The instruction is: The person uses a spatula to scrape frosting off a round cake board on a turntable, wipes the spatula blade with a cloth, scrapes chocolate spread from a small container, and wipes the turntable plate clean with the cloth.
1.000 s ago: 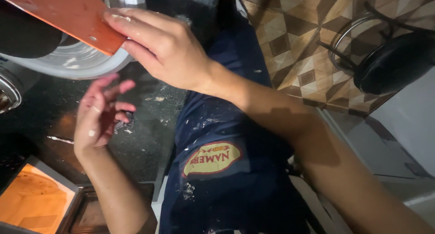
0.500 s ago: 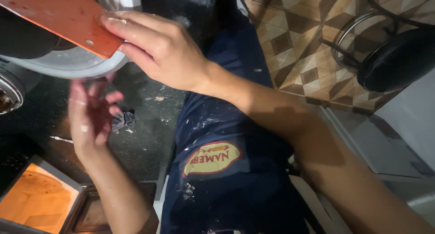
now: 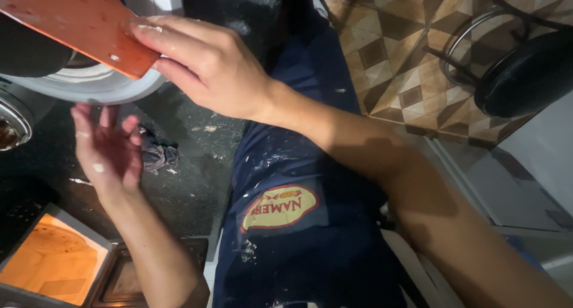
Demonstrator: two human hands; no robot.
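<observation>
My right hand [image 3: 206, 66] grips the lower corner of a flat reddish-brown board [image 3: 71, 18] speckled with white spots, holding it tilted over a white round bowl [image 3: 89, 87]. My left hand [image 3: 107, 150] hovers below the bowl's rim with palm turned up and fingers spread, holding nothing; white smears dot the palm. Both hands are above a dark speckled countertop [image 3: 191, 171]. The board hides most of the bowl's top.
A crumpled dark rag [image 3: 158, 156] lies on the counter beside my left hand. An orange-lit tray in a grey frame [image 3: 54, 263] sits at the lower left. A metal rim [image 3: 12, 123] shows at the left edge. A black stool [image 3: 525, 69] stands on patterned floor tiles.
My left hand has moved up and left toward the bowl's underside, fingers opening wider. My right hand keeps its hold on the board, shifted only slightly.
</observation>
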